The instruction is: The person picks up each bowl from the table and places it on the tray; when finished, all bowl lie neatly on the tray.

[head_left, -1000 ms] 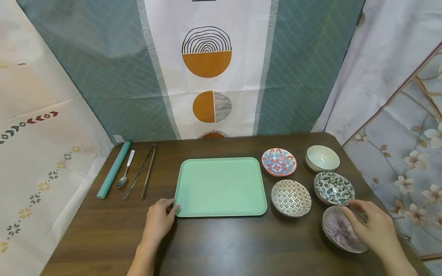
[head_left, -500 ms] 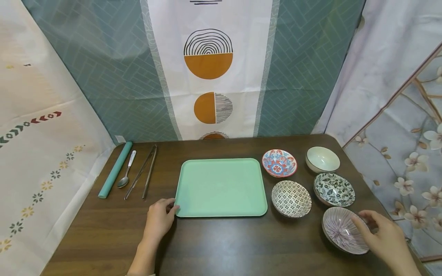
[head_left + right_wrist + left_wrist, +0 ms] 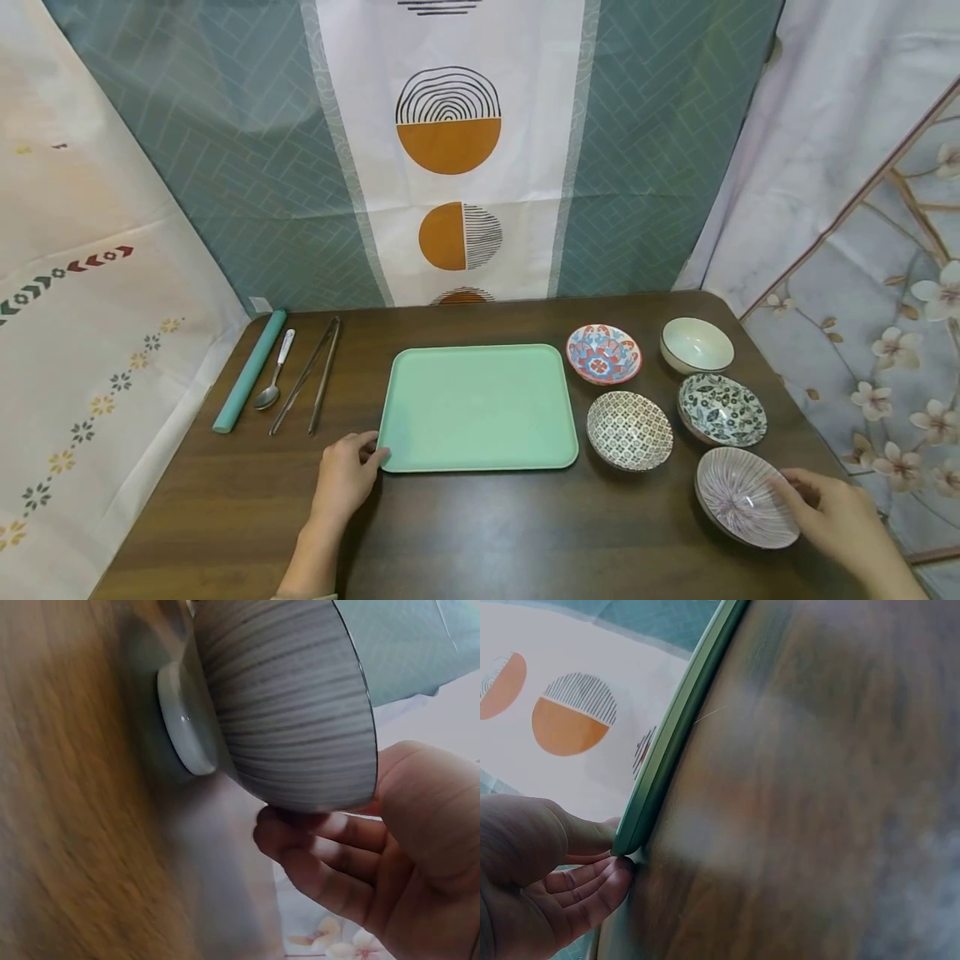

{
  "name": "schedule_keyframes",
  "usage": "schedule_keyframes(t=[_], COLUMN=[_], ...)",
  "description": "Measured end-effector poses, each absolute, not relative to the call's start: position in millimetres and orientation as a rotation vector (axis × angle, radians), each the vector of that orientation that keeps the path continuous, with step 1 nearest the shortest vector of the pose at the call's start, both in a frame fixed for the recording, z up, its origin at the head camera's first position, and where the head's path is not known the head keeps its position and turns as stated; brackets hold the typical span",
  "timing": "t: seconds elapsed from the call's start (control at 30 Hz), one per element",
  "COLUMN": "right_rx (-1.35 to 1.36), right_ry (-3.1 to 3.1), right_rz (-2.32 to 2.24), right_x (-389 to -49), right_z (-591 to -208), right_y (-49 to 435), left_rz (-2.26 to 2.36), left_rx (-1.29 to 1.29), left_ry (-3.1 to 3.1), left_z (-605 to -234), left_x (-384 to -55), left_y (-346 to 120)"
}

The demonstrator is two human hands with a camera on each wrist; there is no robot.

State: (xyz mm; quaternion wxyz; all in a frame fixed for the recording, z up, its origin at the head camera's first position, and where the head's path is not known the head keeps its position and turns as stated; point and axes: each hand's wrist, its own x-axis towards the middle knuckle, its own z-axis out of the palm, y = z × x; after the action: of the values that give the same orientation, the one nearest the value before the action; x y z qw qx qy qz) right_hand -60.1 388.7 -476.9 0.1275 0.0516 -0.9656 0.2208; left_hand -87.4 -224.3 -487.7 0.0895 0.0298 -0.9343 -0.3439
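Note:
At the tray's near left corner, my left hand (image 3: 347,477) pinches the rim of a light green rectangular tray (image 3: 480,408). The left wrist view has the thumb over the tray edge (image 3: 667,742) and the fingers beneath it. My right hand (image 3: 843,518) grips the right side of a bowl (image 3: 742,500) with purple radiating streaks, thumb at the inside of the rim. In the right wrist view the curled fingers (image 3: 322,859) press the ribbed outer wall, and the bowl's pale foot (image 3: 184,720) is right at the table surface. The thumb's tip is hidden there behind the bowl.
Beyond the streaked bowl stand a leaf-patterned bowl (image 3: 722,410), a cream bowl (image 3: 697,343), a checked bowl (image 3: 630,431) and a red-blue bowl (image 3: 603,354). On the left lie a teal roll (image 3: 251,371), a spoon (image 3: 276,371) and metal tongs (image 3: 324,375). Curtains border the table (image 3: 525,533).
My right hand has drawn back from between the leaf-patterned and streaked bowls to the streaked bowl's right rim and grips it. My left hand stays at the tray corner.

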Motion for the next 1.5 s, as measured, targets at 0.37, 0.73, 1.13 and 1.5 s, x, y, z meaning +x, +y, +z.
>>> schedule_keyframes(t=[0.37, 0.73, 1.13, 1.5], right_rx=[0.21, 0.199, 0.181, 0.186], right_ry=[-2.921, -2.861, -2.773, -2.684], right_rz=[0.794, 0.904, 1.092, 1.224], right_x=[-58.2, -56.5, -58.7, -72.8], right_z=[-474.0, -476.1, -475.1, -450.8], right_y=[393.5, 388.0, 385.4, 369.7], left_rz=[-1.027, -1.051, -1.06, -1.029], left_rx=[0.103, 0.122, 0.126, 0.117], left_ry=[-2.795, -2.811, -2.819, -2.813], left_z=[-487.1, -487.4, -486.8, -489.2], left_x=[-88.5, -89.7, -90.1, -92.7], left_y=[-226.0, -227.4, -227.5, -227.4])
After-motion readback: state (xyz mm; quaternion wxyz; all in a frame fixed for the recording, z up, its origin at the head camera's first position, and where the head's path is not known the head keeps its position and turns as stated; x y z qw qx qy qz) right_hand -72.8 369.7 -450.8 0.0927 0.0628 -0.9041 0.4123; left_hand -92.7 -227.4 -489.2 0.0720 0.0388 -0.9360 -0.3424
